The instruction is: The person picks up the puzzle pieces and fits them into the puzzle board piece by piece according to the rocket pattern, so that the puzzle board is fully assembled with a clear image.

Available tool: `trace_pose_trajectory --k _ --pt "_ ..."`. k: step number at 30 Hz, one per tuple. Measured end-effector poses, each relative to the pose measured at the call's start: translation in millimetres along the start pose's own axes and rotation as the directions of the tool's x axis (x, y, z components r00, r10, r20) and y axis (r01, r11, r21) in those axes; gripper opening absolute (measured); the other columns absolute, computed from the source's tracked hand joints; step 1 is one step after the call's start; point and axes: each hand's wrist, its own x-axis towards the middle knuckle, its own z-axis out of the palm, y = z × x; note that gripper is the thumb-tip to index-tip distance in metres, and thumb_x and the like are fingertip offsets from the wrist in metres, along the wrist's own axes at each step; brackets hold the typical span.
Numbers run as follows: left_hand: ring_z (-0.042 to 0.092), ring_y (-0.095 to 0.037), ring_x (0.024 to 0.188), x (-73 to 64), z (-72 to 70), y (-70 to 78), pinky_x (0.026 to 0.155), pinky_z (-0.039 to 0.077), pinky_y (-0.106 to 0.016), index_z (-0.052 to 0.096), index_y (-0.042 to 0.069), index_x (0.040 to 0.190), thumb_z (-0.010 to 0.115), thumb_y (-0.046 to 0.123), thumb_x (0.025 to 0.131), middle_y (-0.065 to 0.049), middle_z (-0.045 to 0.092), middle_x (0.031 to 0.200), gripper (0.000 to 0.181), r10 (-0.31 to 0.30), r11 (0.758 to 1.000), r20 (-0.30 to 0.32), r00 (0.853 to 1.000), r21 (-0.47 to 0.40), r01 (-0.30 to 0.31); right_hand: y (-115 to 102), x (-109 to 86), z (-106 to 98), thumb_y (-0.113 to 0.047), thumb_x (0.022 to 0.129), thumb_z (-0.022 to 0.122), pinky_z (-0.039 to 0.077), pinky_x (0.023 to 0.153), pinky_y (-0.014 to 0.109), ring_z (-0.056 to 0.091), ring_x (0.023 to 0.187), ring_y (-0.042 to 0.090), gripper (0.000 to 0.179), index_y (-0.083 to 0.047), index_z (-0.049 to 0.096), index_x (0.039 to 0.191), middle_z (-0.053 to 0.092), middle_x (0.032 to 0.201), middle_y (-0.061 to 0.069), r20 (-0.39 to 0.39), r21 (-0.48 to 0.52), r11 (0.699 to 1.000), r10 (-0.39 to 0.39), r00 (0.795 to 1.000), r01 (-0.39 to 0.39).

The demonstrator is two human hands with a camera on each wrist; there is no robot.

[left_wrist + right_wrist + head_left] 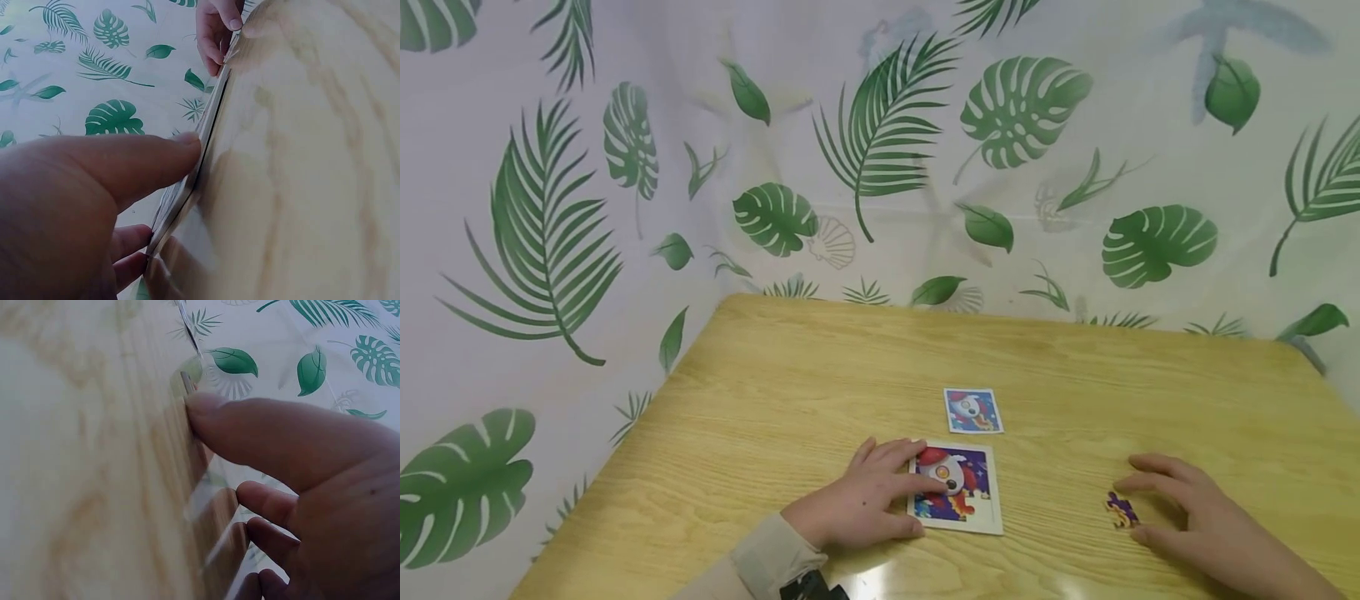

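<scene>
A square jigsaw puzzle [977,521] in a white frame lies on the table, showing a white and red cartoon figure on purple. Part of its lower right is unfilled. My left hand [868,496] rests on its left side, fingers stretched over the picture. The left thumb [169,156] is at the board's edge. To the right, a small purple and orange cluster of puzzle pieces [1122,510] lies on the wood. My right hand [1206,517] curves loosely beside it, with the thumb [212,409] touching its edge. How many pieces are there is hard to tell.
A small picture card [973,411] with the same cartoon figure lies just behind the puzzle. The wooden table [775,375] meets a leaf-printed cloth [887,167] at its back and left edges. A black device [812,587] sits at the left cuff.
</scene>
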Motion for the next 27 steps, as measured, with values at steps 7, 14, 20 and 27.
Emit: trace_pose_trajectory --k 7,14,20,27 --pt "0.011 -0.022 0.154 -2.2 -0.8 0.9 0.118 -0.001 -0.061 0.049 0.043 0.149 0.063 0.046 0.097 0.001 0.014 0.168 0.054 0.018 1.000 -0.017 1.000 -0.005 -0.018 -1.3 0.6 -3.7 -0.032 0.091 0.077 0.042 0.085 0.073 0.036 0.130 0.049 0.032 -0.025 0.072 0.122 0.044 0.147 0.018 0.007 0.003 1.000 0.005 1.000 -0.005" --pt "0.012 -0.022 0.153 -1.5 -0.3 -0.3 0.118 -0.001 -0.061 0.050 0.043 0.148 0.062 0.048 0.097 0.002 0.015 0.168 0.052 0.013 1.000 -0.012 1.000 -0.011 -0.014 -1.4 0.8 -1.9 -0.030 0.091 0.077 0.040 0.087 0.073 0.034 0.131 0.051 0.024 -0.027 0.073 0.115 0.044 0.147 0.019 0.002 0.038 0.999 0.024 1.000 -0.024" --pt "0.012 -0.022 0.153 -0.8 -0.6 -0.3 0.118 0.000 -0.061 0.050 0.043 0.148 0.061 0.049 0.098 0.002 0.016 0.168 0.052 0.014 1.000 -0.006 1.000 -0.015 -0.014 0.2 -0.7 -1.0 -0.029 0.092 0.077 0.046 0.090 0.039 0.039 0.130 0.043 0.022 -0.034 0.072 0.112 0.048 0.145 0.013 -0.043 -0.019 1.000 -0.007 0.999 0.006" --pt "0.012 -0.022 0.153 -0.8 -1.1 -0.4 0.118 0.000 -0.061 0.049 0.043 0.148 0.061 0.049 0.098 0.003 0.016 0.168 0.052 0.009 1.000 0.001 1.000 -0.018 -0.009 -3.6 0.7 -0.1 -0.032 0.093 0.074 0.046 0.088 0.048 0.041 0.129 0.039 0.018 -0.037 0.072 0.110 0.052 0.142 0.009 -0.063 -0.044 0.999 0.007 0.998 -0.009"
